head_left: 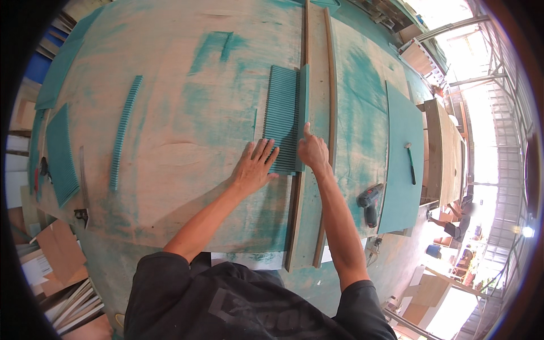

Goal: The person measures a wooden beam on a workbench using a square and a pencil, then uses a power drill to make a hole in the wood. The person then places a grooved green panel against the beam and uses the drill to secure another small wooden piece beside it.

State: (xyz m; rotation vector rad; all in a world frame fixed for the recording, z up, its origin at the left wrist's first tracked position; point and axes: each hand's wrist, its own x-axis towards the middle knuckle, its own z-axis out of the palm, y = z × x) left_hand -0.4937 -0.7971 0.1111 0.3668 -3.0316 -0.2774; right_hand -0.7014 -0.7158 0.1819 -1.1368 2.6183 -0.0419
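Note:
A teal ribbed panel [281,93], lined with narrow parallel grooves, lies on the large paint-stained worktable [181,141]. My left hand [255,166] rests on its near left corner, fingers spread and flat. Along the panel's right edge runs a narrow teal strip [304,90], set against a long wooden board [317,113]. At the strip's near end is my right hand [314,150], its index finger stretched forward along the strip and the other fingers curled in around it. The undersides of those fingers are hidden.
To the left lie a narrow ribbed strip [126,133], another ribbed panel [61,153] and a metal square [84,187]. A cordless drill [370,204] lies right of the board, with a hammer [411,163] on a teal sheet [399,198]. Another person [458,224] is far right.

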